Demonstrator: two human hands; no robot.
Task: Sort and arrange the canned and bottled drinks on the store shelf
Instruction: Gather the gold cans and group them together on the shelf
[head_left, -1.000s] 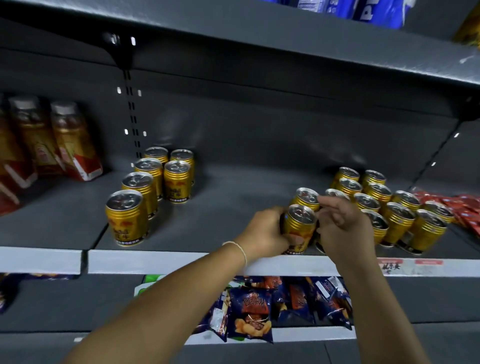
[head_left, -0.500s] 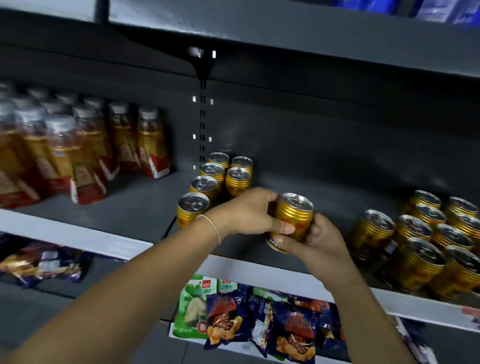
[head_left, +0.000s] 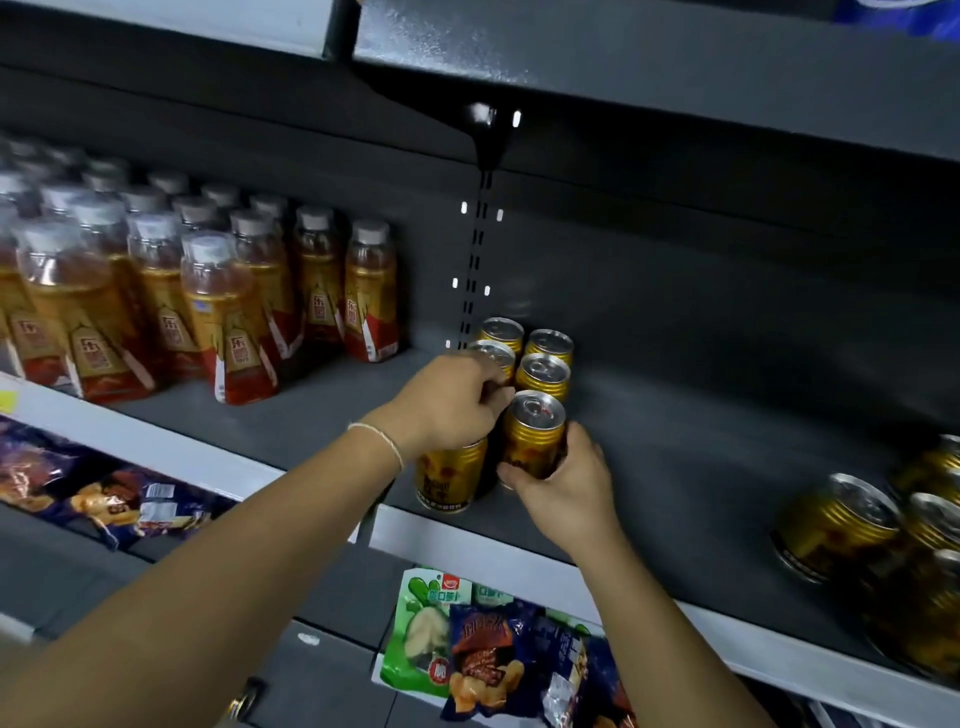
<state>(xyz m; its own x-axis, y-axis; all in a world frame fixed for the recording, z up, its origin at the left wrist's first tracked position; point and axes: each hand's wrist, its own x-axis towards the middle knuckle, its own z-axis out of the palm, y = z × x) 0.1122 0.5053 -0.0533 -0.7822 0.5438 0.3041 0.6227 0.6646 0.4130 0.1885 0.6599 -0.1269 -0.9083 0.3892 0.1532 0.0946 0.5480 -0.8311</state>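
Two rows of gold cans stand on the dark shelf (head_left: 701, 467) beside the upright post. My right hand (head_left: 566, 483) grips a gold can (head_left: 532, 434) from the right and holds it upright at the front of the right row, behind which stand other gold cans (head_left: 543, 371). My left hand (head_left: 449, 402) lies over the top of the front left can (head_left: 449, 480), fingers curled round its top, knuckles close to the held can. A second group of gold cans (head_left: 841, 525) stands at the far right.
Bottled drinks with white caps (head_left: 228, 312) fill the shelf to the left. Snack bags (head_left: 488, 654) lie on the lower shelf below my arms. An upper shelf (head_left: 649, 57) hangs overhead. Bare shelf lies between the two can groups.
Both hands carried one gold can leftward from the right group to the left rows. It now stands low at the front of the right row, and my left hand has shifted onto the neighbouring can.
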